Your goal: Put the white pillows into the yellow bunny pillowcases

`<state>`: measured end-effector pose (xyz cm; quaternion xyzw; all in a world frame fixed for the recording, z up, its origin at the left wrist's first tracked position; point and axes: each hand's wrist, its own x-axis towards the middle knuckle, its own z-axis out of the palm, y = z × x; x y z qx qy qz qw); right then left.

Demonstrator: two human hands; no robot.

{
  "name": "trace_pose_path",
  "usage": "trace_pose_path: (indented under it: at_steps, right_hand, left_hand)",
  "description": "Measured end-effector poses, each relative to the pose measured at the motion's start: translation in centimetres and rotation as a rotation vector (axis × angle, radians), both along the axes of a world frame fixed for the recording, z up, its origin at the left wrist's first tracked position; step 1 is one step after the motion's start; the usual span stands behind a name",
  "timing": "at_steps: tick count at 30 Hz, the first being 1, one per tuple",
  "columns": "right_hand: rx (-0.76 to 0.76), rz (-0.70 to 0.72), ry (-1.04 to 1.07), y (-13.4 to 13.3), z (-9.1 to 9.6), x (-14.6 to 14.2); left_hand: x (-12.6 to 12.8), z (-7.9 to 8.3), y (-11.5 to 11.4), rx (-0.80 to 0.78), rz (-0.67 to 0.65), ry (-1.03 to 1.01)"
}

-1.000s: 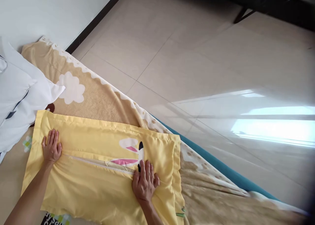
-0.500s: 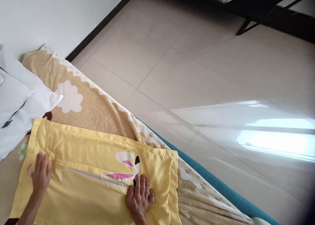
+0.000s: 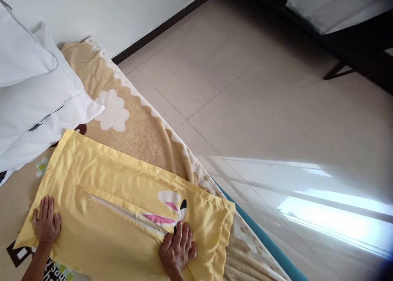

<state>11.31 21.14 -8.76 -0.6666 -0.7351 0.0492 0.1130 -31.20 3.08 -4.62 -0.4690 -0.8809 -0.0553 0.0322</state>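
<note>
A yellow pillowcase (image 3: 101,236) with a ruffled border and a printed pink-and-white figure lies on the bed. A long slit runs across its middle, gaping a little, with pale material showing inside. My left hand (image 3: 46,223) rests flat near its left edge, fingers stretched out. Pressed on the cloth at the slit's right end, beside the printed figure, is my right hand (image 3: 178,248), its fingers extended. Neither hand grips anything.
A tan blanket (image 3: 138,137) with white cloud shapes covers the bed, over a teal edge (image 3: 260,240). White pillows (image 3: 37,105) are piled at the left against the wall. Beyond is a tiled floor (image 3: 221,109); a dark rack (image 3: 346,51) holds a wrapped package (image 3: 331,10).
My left hand has come down flat onto the pillowcase's left side. The pillowcase now lies more slanted in view, and the camera has turned left. My right hand stays near the slit's end.
</note>
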Motion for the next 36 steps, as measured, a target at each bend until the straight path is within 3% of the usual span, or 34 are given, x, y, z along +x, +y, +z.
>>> trace_pose_path:
  at_steps: [7, 12, 16, 19, 24, 31, 36]
  right_hand:
    - [0.022, 0.033, 0.011, 0.2, 0.2, 1.4]
    - [0.047, 0.184, 0.118, 7.7, 2.0, 0.2]
    - [-0.056, 0.512, 0.016, 12.4, 2.2, -3.6]
    - [-0.029, 0.581, -0.087, 12.4, 1.1, -4.6]
    - [-0.027, 0.589, -0.113, 11.4, -0.3, -3.4]
    - [-0.017, 0.608, -0.069, 11.7, -0.8, -2.9]
    - [-0.002, 0.621, -0.055, 11.5, -1.1, -2.6]
  left_hand:
    - [0.6, -0.3, -0.2, 0.023, 0.022, -0.039]
    - [0.6, -0.9, -0.2, 0.044, 0.025, -0.058]
    - [0.6, -1.0, -0.1, 0.051, 0.034, -0.067]
    - [0.6, -0.8, -0.1, 0.046, 0.036, -0.070]
    - [0.9, -0.4, -0.2, 0.026, 0.075, -0.085]
    - [0.9, -1.0, -0.9, 0.011, 0.116, -0.100]
    - [1.2, -0.3, -0.6, 0.012, 0.144, -0.115]
